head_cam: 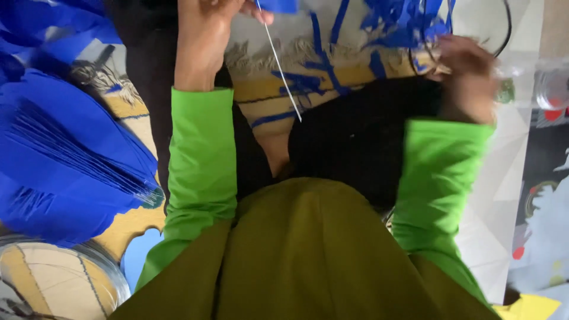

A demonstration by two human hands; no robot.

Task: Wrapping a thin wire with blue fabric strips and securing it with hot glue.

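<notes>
Above the lap, left hand pinches one thin white stick, right hand blurred, grip unclear, touching one black wire loop, one blue folded paper stack far left.

Between the left hand and the right hand, a thin white stick slants across the open lane over the fringed rug. Loose blue paper strips crowd the 1 o'clock side, tangled near a black wire loop. A stack of folded blue paper fills 9 o'clock. A clear glass stands at 3 o'clock. A glass rim blocks 8 o'clock.
</notes>
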